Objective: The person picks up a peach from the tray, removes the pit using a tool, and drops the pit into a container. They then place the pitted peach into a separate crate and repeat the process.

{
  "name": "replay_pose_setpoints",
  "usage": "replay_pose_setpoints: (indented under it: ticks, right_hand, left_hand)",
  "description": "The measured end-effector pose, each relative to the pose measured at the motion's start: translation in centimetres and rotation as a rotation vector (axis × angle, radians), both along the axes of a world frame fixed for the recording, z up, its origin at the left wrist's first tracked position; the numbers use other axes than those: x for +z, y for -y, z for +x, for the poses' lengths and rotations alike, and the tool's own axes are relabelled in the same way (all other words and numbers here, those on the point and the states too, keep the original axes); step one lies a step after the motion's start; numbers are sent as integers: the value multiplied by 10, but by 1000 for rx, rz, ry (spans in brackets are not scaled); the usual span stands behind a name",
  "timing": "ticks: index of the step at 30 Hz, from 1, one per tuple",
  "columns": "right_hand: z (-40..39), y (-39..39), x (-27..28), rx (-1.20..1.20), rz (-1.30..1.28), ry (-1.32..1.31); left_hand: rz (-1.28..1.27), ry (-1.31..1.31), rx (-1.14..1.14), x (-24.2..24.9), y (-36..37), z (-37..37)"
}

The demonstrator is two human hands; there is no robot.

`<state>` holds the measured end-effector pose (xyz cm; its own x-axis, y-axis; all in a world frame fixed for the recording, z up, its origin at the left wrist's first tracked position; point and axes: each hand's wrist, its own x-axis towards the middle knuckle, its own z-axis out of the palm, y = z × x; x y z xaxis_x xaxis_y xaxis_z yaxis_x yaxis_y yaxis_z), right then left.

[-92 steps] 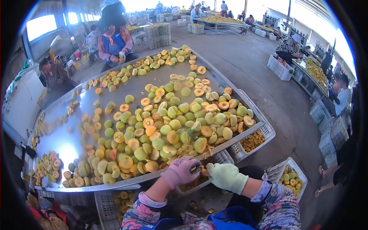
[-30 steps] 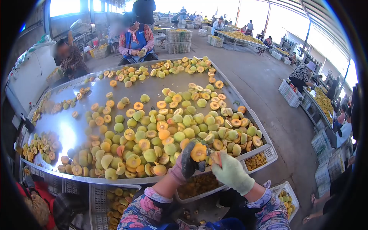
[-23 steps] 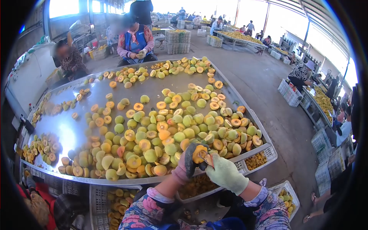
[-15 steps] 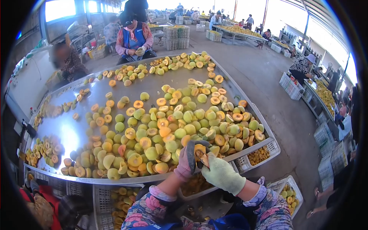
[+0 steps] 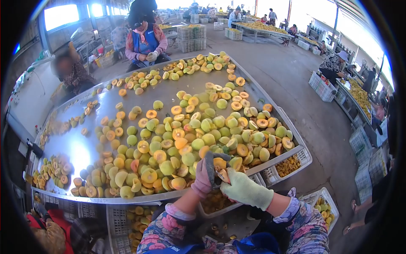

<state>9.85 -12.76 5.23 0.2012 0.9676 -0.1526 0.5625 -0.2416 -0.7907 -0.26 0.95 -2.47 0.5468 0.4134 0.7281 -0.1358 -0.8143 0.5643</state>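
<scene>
Head view: my left hand (image 5: 206, 175), in a pink-and-grey glove, is curled around a halved peach (image 5: 220, 164) at lower centre of the frame, cut face up. My right hand (image 5: 243, 189), in a pale green glove, is closed, its fingertips pressed against the peach half; whether it grips a tool I cannot tell. Both hands sit above the near edge of the metal surface (image 5: 80, 146), just beside the peach pile (image 5: 198, 131). A white crate (image 5: 302, 158) sits lower right.

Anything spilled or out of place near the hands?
A few fruit bits lie loose on the floor below the crate, beside the person's lap. Otherwise nothing odd: left hand cups a fruit half, right hand works at it.
</scene>
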Motion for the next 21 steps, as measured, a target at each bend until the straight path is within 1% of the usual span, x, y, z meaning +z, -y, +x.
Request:
replay_pose_setpoints:
  ticks: [1, 2, 4, 5, 7, 9, 11, 12, 14, 15, 16, 17, 18, 19, 20, 21]
  right_hand:
    - [1, -1, 1, -12, -85, -193]
    - [1, -1, 7, -11, -81, -195]
    - [1, 0, 26, -76, -355, -764]
    - [1, 1, 26, -75, -355, -768]
    - [0, 1, 26, -167, -436, -1021]
    - [-1, 1, 24, -170, -441, -1055]
    - [-3, 1, 22, -172, -448, -1086]
    - [-5, 1, 22, -170, -450, -1113]
    - [-4, 3, 15, -169, -451, -1139]
    - [-1, 5, 7, -105, -444, -1229]
    - [0, 6, 3, -41, -439, -1320]
    - [0, 9, 3, -45, -434, -1323]
    - [-2, 11, 11, -75, -433, -1240]
    - [-3, 13, 15, -106, -434, -1157]
    - [-4, 15, 14, -110, -435, -1158]
    - [-6, 18, 12, -79, -429, -1051]
  left_hand:
    - [-165, 7, -83, 8, 4, -2]
    - [-329, 12, -167, 12, 5, -4]
    - [-281, 34, -160, 6, 0, -1]
    - [-234, 61, -154, 4, -3, 0]
    - [-208, 69, -175, 16, -2, 0]
    - [-181, 75, -196, 17, -3, -2]
    - [-1015, 52, -509, 3, -8, -3]
    - [-1016, 50, -508, -1, -7, -2]
    - [-164, 40, -112, -8, -3, 0]
    - [-159, 40, -117, -4, -2, 2]
    - [-257, 49, -160, 0, 0, 1]
    - [-355, 58, -204, 4, 2, 1]
    - [-356, 58, -207, 9, 6, 0]
    - [-412, 77, -260, 14, 12, -1]
    - [-470, 97, -313, 16, 15, -1]
    - [-472, 99, -316, 15, 12, 0]
